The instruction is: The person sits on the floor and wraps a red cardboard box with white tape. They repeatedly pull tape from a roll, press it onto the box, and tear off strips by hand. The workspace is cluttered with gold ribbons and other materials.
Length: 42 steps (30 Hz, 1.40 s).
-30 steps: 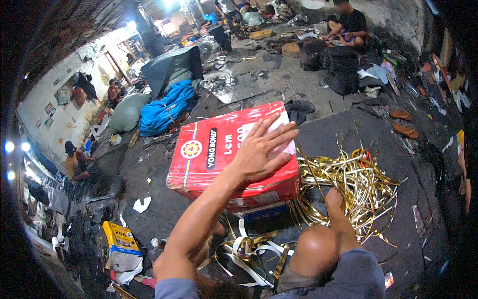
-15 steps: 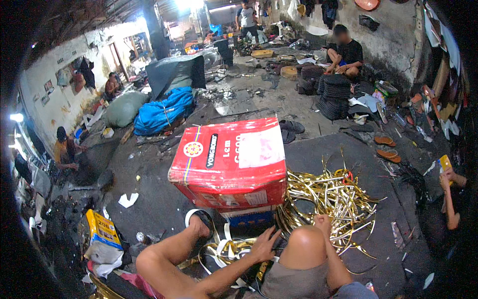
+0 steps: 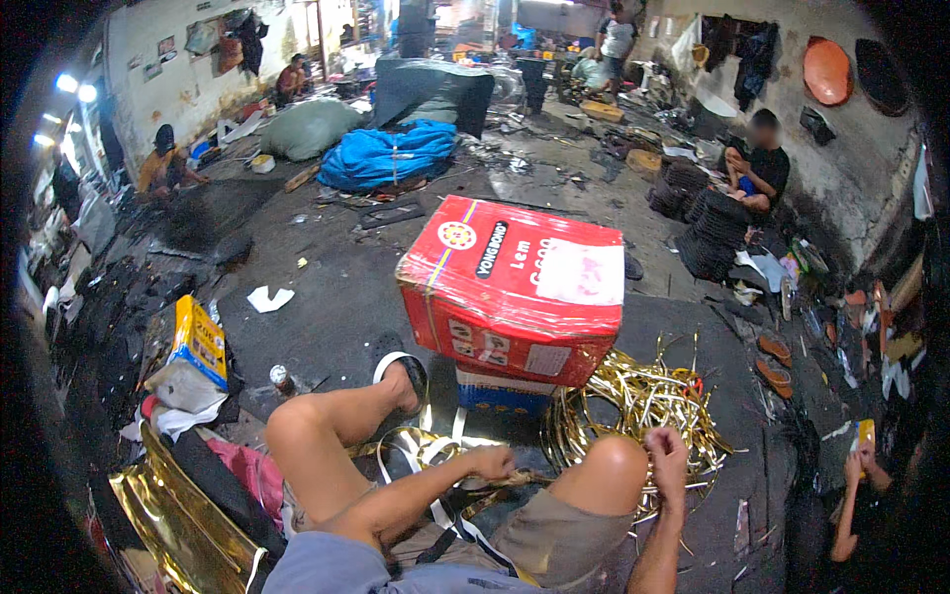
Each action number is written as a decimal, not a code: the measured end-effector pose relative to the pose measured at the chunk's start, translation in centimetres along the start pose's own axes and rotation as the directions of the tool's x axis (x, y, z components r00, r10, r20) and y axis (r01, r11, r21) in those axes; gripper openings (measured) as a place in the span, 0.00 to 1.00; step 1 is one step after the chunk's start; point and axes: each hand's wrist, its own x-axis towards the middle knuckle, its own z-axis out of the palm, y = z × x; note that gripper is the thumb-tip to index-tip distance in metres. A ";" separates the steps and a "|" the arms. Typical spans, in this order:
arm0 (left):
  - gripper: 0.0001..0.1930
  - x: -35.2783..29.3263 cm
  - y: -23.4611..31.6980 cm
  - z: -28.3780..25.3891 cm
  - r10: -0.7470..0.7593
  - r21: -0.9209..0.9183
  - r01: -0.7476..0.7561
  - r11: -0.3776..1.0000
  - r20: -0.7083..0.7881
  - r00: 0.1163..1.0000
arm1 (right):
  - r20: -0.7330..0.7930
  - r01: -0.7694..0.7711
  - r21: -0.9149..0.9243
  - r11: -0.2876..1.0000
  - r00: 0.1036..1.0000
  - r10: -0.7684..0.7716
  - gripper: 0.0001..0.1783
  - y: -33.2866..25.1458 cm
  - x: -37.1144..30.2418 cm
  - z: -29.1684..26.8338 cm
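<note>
My left hand (image 3: 492,463) is curled into a loose fist between my knees, closed on a thin strip (image 3: 527,478) that shows at its knuckles; how much of it lies inside my fingers I cannot tell. That strip is narrow, flat and dull gold, and the short length I can see runs nearly crosswise, from my fist rightward to my right knee (image 3: 609,467), where it passes from sight. White and gold bands (image 3: 440,513) lie about the same hand: they are ribbon-like, loop to the left of it, then slant down across my lap toward the lower right. My right hand (image 3: 666,460) is raised just beside the right knee with its fingers bent inward; whether anything is pinched in them I cannot tell. Behind it in the view, on the dark floor, spreads a tangled heap of gold strips (image 3: 683,401), shiny and metallic with paler glints; its strands curl and cross, so the heap has no single long axis, though the ones at its left bend in wide arcs beside the boxes. Those are a red carton (image 3: 495,344), wrapped in clear film, standing on a blue box (image 3: 500,395). To my left a broad, glossy gold sheet (image 3: 183,520) slants down toward the lower edge.
</note>
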 end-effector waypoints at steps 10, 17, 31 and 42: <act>0.12 -9.3 21.2 -19.0 0.192 -0.484 -0.449 0.752 -0.490 0.850 | 0.446 0.578 0.118 0.808 0.696 -0.563 0.27 -22.7 -0.1 7.0; 0.24 -14.9 21.1 -18.7 0.092 0.018 -0.094 0.995 -0.415 0.905 | 0.620 0.501 0.002 0.865 0.679 -0.394 0.16 -25.2 0.7 5.6; 0.09 -17.8 14.8 -29.5 0.161 -0.269 -0.426 0.864 -0.654 0.739 | 0.572 0.348 0.114 0.931 0.743 -0.348 0.09 -28.0 10.3 3.2; 0.10 -13.3 5.5 -45.0 -0.304 0.389 0.846 0.365 -0.809 0.503 | 0.525 0.351 -0.285 0.892 0.835 -0.161 0.13 -23.6 20.6 8.2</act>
